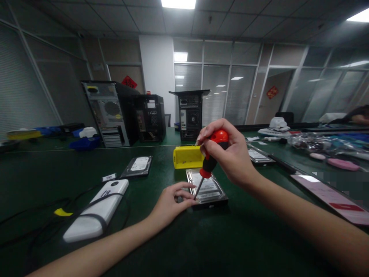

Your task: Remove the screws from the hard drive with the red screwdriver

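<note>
A hard drive (208,189) with a white label lies on the green table in front of me. My right hand (223,148) grips a screwdriver (209,163) with a red and black handle, tilted with its shaft running down to the near left corner of the drive. My left hand (175,198) holds that same corner, thumb and fingers bent close about the tip. Whether a screw sits under the tip is too small to tell. Just behind the drive stands a yellow tray (188,157) with a few tiny bits in it.
Another hard drive (140,164) lies to the left, and a third drive (257,155) to the right. A white power bank-like block (96,211) with black cable lies at front left. Computer cases (111,111) line the back. Bagged parts (309,142) and a pink-white strip (328,196) lie at right.
</note>
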